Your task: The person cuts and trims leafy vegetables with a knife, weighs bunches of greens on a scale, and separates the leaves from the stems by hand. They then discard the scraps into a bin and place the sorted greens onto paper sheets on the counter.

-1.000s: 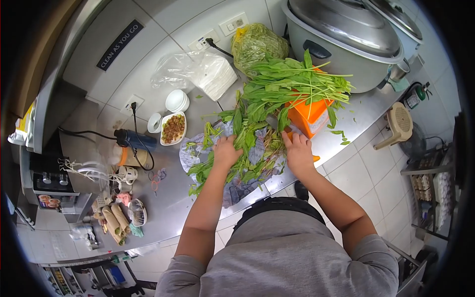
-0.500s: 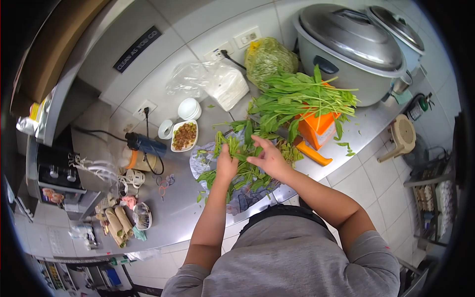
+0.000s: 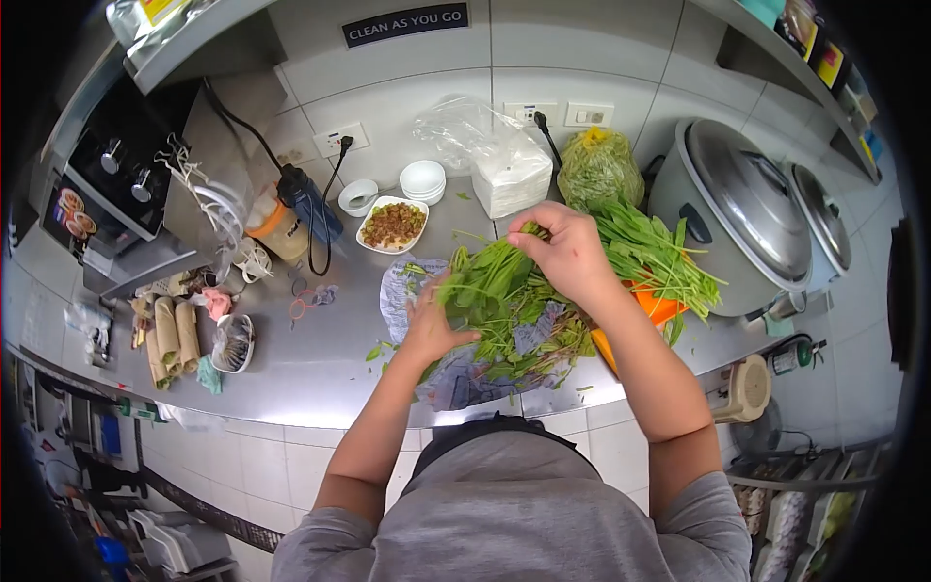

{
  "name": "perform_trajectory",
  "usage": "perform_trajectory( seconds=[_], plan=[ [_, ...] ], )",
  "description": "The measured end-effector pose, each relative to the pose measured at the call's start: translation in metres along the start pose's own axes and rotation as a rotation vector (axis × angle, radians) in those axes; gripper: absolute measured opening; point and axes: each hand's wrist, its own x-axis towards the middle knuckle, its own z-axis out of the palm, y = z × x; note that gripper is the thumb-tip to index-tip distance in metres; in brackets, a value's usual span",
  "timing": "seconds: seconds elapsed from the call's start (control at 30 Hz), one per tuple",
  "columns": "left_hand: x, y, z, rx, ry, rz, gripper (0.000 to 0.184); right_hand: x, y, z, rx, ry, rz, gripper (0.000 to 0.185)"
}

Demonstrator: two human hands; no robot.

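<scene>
My right hand [image 3: 567, 254] is closed in a pinch on the stems of a bunch of leafy greens [image 3: 495, 267], lifted a little over the counter. At the left side of that bunch is my left hand [image 3: 433, 325], thumb spread away from the fingers; leaves hide part of the fingertips. Beneath both hands, loose leaves and stems lie scattered over a crumpled grey-blue cloth or paper [image 3: 461, 378]. A larger heap of long-stemmed greens [image 3: 650, 257] rests on an orange thing [image 3: 659, 308] right of my right hand, partly covered by my forearm.
Behind the greens stand a dish of chopped brown food [image 3: 393, 225], white bowls [image 3: 423, 179], a stack of white napkins [image 3: 514, 184] and a tied bag of greens [image 3: 599, 167]. A large rice cooker [image 3: 732, 213] is at right. Rolled brown wraps [image 3: 175, 335] lie at left.
The view has turned, levelling the counter. My right hand has gone from open fingers to pinching the stems and has risen. My left hand has loosened, its thumb now spread.
</scene>
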Motion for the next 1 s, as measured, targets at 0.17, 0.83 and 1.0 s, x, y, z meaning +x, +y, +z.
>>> perform_trajectory(
  seconds=[0.17,0.83,1.0],
  plan=[
    [-0.010,-0.024,-0.005,-0.037,-0.076,-0.210,0.116,0.017,-0.042,-0.026,-0.249,-0.098,-0.132,0.011],
    [-0.027,-0.005,-0.029,0.159,0.067,0.009,0.052,-0.015,-0.011,-0.158,0.302,0.587,0.134,0.016],
    [-0.034,-0.009,-0.032,0.037,0.105,0.098,0.047,-0.085,0.082,-0.231,0.357,0.793,0.298,0.013]
  ],
)
